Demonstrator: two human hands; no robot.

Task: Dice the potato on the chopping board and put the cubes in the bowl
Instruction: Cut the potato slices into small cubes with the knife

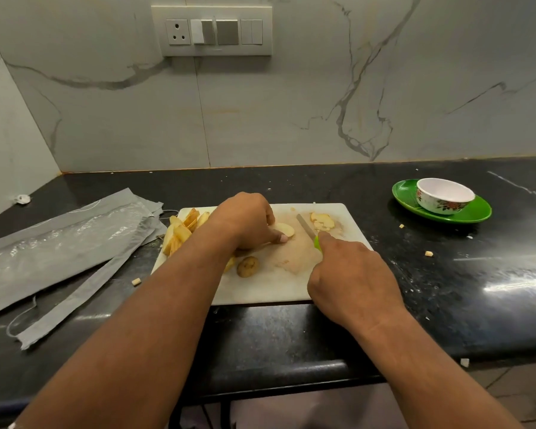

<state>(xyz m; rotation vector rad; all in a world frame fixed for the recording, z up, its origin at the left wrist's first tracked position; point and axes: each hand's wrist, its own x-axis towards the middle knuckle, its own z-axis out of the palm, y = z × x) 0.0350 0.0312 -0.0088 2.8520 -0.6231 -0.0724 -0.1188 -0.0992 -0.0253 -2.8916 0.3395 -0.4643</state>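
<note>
Slicing step in hand, dicing proper not yet done. Left hand (245, 222) pins a pale potato piece (286, 229) flat on the white chopping board (260, 289), fingers curled over it, thumb at its near edge. Right hand (350, 274) has its grip closed round the green handle of a small knife (307, 228); the blade lies just right of the held piece, tip pointing far-left, apparently not cutting. Pile of potato wedges (181, 232) at the board's left edge, a thin slice heap (321, 220) at far right of the board, one brown skin-on end (247, 266) near the middle. Floral bowl (443, 196) sits empty on a green plate (474, 213), well apart on the right of the black desk (446, 289). A few stray cubes lie on the desk. Next move, my guess: bring the blade onto the held piece and cut strips, then cross-cut, fingertips tucked back.
</note>
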